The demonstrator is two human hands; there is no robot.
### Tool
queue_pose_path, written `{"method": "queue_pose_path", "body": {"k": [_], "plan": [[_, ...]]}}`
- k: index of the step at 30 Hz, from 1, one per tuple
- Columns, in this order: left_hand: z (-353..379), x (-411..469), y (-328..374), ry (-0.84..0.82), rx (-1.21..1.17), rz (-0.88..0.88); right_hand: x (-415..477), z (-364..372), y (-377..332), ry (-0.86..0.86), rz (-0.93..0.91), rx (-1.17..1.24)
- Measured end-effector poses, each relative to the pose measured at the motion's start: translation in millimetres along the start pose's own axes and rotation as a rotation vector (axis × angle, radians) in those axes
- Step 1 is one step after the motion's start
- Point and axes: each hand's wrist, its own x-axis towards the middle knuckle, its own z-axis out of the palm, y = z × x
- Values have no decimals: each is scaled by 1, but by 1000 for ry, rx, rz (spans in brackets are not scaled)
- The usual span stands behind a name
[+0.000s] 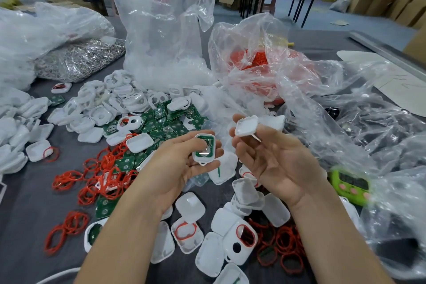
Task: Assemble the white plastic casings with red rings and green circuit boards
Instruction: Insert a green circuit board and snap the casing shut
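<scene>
My left hand (184, 164) holds a white casing half (204, 148) palm-up, with a green circuit board and a round silver cell seated inside it. My right hand (272, 159) pinches a white casing lid (246, 126) between thumb and fingertips, a short way right of the left hand's casing; a thin white stick pokes out under the lid. Loose green circuit boards (161, 122) lie in a heap behind my hands. Red rings (103, 175) are scattered at the left, and more red rings (283, 247) lie at the lower right. White casing halves (191, 233) cover the grey table below my wrists.
Clear plastic bags stand behind: one with white parts (166, 37), one with red rings (255, 62), crumpled ones at right (359, 127). A bag of silver metal pieces (78, 60) lies at back left. A green timer (350, 185) sits at right. A person sits far back left.
</scene>
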Motion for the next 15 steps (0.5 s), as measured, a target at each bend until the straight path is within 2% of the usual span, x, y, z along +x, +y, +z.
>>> {"method": "queue_pose_path", "body": {"k": [2, 5, 8, 11, 15], "plan": [[0, 0, 0, -6, 5, -4, 2, -2, 4, 46, -109, -265], [1, 0, -1, -12, 12, -10, 6, -3, 14, 227, -408, -882], [1, 0, -1, -21, 22, -18, 8, -1, 20, 311, -597, -1282], [2, -1, -1, -43, 41, -28, 9, -2, 24, 317, -674, -1454], [2, -1, -2, -72, 52, -38, 8, 1, 23, 284, -690, -1508]]}}
